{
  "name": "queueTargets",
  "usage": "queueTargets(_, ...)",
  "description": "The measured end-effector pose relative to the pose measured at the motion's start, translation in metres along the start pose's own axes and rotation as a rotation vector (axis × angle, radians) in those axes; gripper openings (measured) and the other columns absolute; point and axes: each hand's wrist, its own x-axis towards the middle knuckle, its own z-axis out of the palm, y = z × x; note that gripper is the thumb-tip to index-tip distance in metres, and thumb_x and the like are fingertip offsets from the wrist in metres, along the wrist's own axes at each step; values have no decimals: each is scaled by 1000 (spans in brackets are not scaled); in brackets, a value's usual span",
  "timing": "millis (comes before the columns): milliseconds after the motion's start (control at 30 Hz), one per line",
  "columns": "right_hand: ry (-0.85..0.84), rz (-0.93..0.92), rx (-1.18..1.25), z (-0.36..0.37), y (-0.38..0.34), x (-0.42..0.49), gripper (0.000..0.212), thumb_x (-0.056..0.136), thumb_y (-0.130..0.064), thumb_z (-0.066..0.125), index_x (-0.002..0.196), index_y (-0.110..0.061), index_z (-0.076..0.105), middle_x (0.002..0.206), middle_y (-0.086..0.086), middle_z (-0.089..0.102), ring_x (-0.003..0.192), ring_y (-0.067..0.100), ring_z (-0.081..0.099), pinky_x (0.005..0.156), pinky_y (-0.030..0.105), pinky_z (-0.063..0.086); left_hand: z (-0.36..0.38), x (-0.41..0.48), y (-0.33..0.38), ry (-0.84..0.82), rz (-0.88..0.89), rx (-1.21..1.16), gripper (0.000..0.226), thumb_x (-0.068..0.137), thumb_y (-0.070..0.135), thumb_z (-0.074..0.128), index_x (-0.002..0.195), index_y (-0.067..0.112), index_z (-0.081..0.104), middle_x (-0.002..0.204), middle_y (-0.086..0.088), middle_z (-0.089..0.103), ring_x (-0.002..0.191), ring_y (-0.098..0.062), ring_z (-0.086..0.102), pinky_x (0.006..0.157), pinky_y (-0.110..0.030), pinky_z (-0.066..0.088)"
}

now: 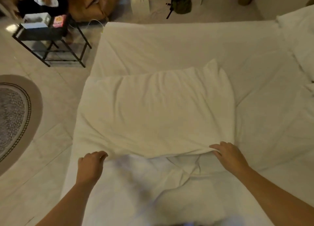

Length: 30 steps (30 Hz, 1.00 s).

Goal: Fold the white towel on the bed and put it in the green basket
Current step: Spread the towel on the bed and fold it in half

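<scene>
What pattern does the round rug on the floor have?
The rug has a grey speckled centre, a checked ring and a tan border; head view.

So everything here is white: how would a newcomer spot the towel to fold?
Start at the big bed. On its near half lies the white towel, a wide rectangle spread flat, its near edge held by the left hand and right hand. Unlike the sheet beneath and the pillow at far right, it shows fine creases and a thick, shadowed edge.
</scene>
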Motion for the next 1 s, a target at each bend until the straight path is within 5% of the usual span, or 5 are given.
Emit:
queueTargets(233,-27,4,-18,55,-2,-8,22,88,-19,74,108,-26,77,76,4,62,64,28,60,54,36,49,56,-5,-3,-113,23,-10,16,92,34,69,107,39,74,90,10,67,95,-21,62,82,-40,42)
queueTargets(467,-52,34,-50,86,5,-7,28,87,-17,72,113,-26,74,83,4,66,70,30,63,60,36,45,107,15,26,-166,186,-47,49,79,27,83,126,28,68,124,3,69,114,-27,63,89,-41,52)
queueTargets(833,-140,98,-24,117,14,-4,30,94,-14,61,116,-29,74,90,2,69,78,29,68,67,36,45,165,42,35,-156,235,-157,22,75,13,81,94,23,76,85,3,72,81,-28,64,68,-36,51)
queueTargets(1000,-233,117,-18,119,6,-19,41,96,-7,54,119,-36,72,93,0,71,82,26,69,67,29,45,154,22,21,-279,205,-209,30,86,13,72,114,26,76,104,3,75,99,-28,67,85,-37,52)
